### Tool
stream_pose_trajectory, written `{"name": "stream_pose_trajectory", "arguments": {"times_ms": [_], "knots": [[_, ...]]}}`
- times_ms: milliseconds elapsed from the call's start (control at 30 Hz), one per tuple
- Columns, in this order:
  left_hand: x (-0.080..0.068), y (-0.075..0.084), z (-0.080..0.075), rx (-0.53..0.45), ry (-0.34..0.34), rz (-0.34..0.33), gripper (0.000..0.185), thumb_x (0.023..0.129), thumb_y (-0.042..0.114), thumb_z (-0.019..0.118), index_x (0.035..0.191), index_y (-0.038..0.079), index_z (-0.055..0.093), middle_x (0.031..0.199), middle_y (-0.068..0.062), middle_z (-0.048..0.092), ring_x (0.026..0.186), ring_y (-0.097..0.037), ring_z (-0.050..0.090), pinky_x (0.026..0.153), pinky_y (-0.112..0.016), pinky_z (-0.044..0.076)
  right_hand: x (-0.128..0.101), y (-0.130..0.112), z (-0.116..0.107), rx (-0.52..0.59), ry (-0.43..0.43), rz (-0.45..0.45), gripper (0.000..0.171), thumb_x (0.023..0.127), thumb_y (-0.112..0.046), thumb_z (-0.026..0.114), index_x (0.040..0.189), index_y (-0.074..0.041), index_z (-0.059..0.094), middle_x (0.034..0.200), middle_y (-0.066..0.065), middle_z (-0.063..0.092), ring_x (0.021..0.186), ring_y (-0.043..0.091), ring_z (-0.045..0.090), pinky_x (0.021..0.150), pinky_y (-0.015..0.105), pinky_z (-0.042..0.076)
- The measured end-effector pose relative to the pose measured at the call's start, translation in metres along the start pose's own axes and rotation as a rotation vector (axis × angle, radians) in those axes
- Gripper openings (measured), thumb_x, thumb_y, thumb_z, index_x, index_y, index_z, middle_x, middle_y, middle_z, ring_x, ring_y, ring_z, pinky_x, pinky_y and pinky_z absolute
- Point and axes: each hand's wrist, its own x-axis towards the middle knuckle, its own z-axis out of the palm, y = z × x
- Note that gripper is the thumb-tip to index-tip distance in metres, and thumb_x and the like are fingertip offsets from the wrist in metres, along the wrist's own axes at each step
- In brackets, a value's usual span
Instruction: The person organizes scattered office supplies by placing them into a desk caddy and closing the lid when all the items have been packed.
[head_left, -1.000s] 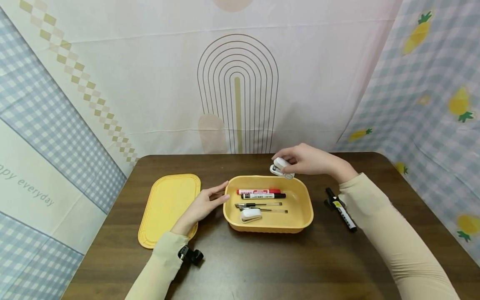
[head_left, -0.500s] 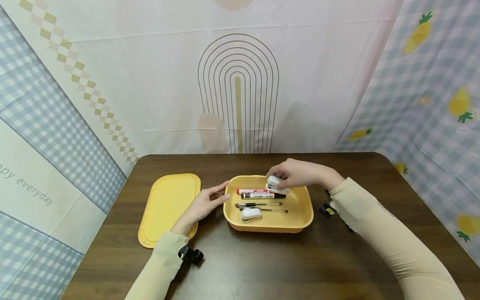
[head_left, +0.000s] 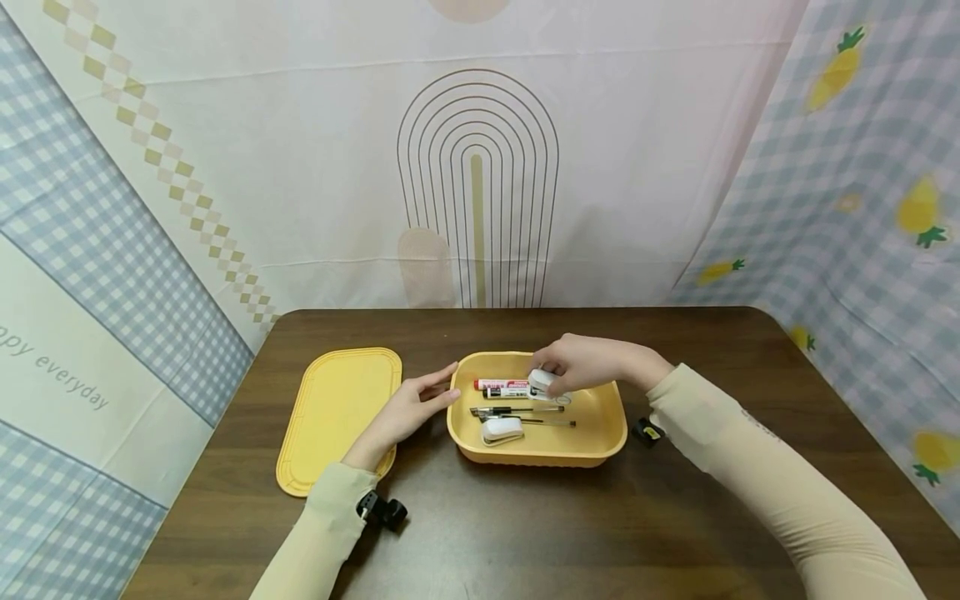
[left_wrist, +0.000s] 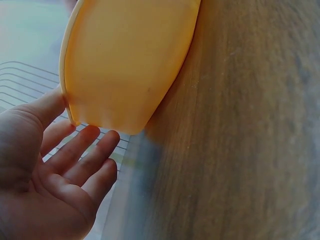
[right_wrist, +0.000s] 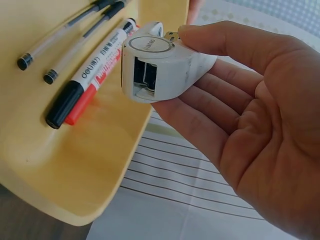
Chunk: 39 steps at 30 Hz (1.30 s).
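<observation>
My right hand (head_left: 592, 362) holds a small white stapler (head_left: 540, 381) between thumb and fingers, low over the back part of a yellow plastic box (head_left: 536, 457). In the right wrist view the held stapler (right_wrist: 172, 70) shows a round label and a dark opening at its end. Beneath it in the box lie a red-capped marker (right_wrist: 80, 104) and a black-capped marker (right_wrist: 64, 106). Two thin pens (head_left: 504, 410) and a second white stapler (head_left: 501, 429) lie nearer the front. With fingers extended, my left hand (head_left: 405, 410) touches the box's left end, its fingertips (left_wrist: 112, 137) against the outer wall.
A flat yellow lid (head_left: 345, 408) lies on the brown wooden table (head_left: 480, 533), left of the box. Black wrist cameras sit at the left cuff (head_left: 382, 510) and right cuff (head_left: 647, 431). Patterned cloth (head_left: 337, 167) hangs behind the table.
My right hand has moved down and left with the stapler, from above the box's back rim to low over the markers. The left hand has stayed at the box's left end.
</observation>
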Motion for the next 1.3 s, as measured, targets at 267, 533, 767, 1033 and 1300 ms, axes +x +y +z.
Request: {"name": "stream_pose_trajectory", "arguments": {"times_ms": [267,533,767,1033,1300], "knots": [[0.001,-0.001,0.001,-0.026,0.002,0.004,0.056,0.099,0.024,0.068,0.15,0.009,0.049,0.148,-0.01,0.053,0.125,-0.028,0.06,0.106,-0.043,0.046,0.008,0.002,0.007,-0.033,-0.038,0.032,0.035,0.089,-0.011,0.074,0.123,-0.006,0.069,0.105,-0.003,0.071,0.094,0.008,0.064,0.08,0.027,0.054],[0.0,0.001,0.003,-0.03,0.01,-0.015,0.055,0.101,0.016,0.064,0.151,0.002,0.045,0.147,-0.019,0.05,0.126,-0.034,0.058,0.107,-0.048,0.044,0.011,0.002,0.012,-0.018,-0.069,0.051,0.037,0.089,-0.011,0.074,0.126,-0.007,0.068,0.107,-0.003,0.071,0.097,0.009,0.064,0.083,0.029,0.054],[0.0,0.0,0.001,-0.049,0.006,-0.015,0.056,0.099,0.024,0.068,0.15,0.011,0.05,0.146,-0.01,0.054,0.125,-0.027,0.06,0.106,-0.043,0.046,0.011,-0.001,0.017,0.003,-0.094,0.045,0.037,0.089,-0.009,0.073,0.126,-0.007,0.067,0.107,-0.002,0.07,0.096,0.01,0.065,0.081,0.029,0.055],[-0.002,0.002,0.001,-0.04,0.006,-0.012,0.056,0.099,0.025,0.068,0.15,0.012,0.05,0.146,-0.011,0.055,0.124,-0.025,0.06,0.106,-0.041,0.046,0.013,-0.002,0.023,-0.009,-0.109,0.054,0.038,0.087,-0.006,0.073,0.125,-0.006,0.068,0.104,-0.004,0.068,0.094,0.01,0.062,0.082,0.03,0.053],[-0.001,0.003,0.0,-0.047,0.007,-0.005,0.057,0.098,0.026,0.069,0.149,0.011,0.05,0.148,-0.008,0.053,0.124,-0.025,0.06,0.106,-0.042,0.046,0.017,0.001,0.03,-0.037,-0.115,0.045,0.037,0.088,-0.01,0.073,0.125,-0.01,0.069,0.111,-0.005,0.068,0.101,0.01,0.062,0.088,0.033,0.052]]}}
